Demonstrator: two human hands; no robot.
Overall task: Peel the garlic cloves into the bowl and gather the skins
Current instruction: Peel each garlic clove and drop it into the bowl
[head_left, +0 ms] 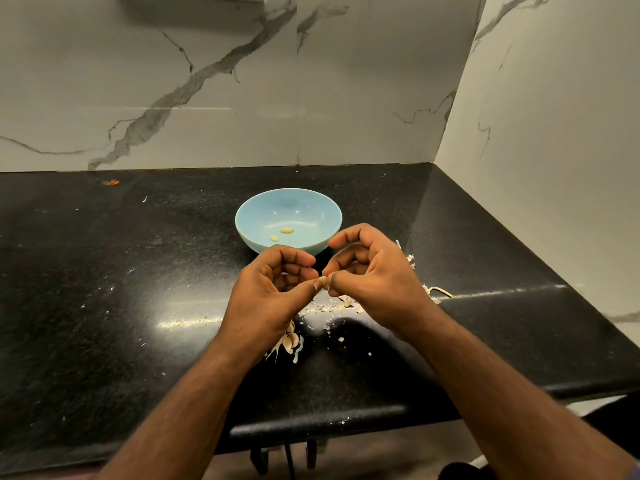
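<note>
A light blue bowl (pixel 263 216) stands on the black counter with two small peeled garlic cloves (pixel 286 230) inside. Just in front of it, my left hand (pixel 270 289) and my right hand (pixel 370 278) meet above the counter and together pinch one small garlic clove (pixel 322 281) between thumbs and fingertips. Most of that clove is hidden by my fingers. Unpeeled cloves and skins (pixel 290 341) lie under my left wrist. Loose skin flakes (pixel 325 308) are scattered below my hands, and more skins (pixel 410 258) show behind my right hand.
The black speckled counter (pixel 104 289) ends at a marble wall behind and a marble side wall (pixel 554 150) on the right. Its front edge runs across the bottom of the view. A garlic stem (pixel 440 290) lies right of my right hand. A small orange scrap (pixel 111 182) sits far left.
</note>
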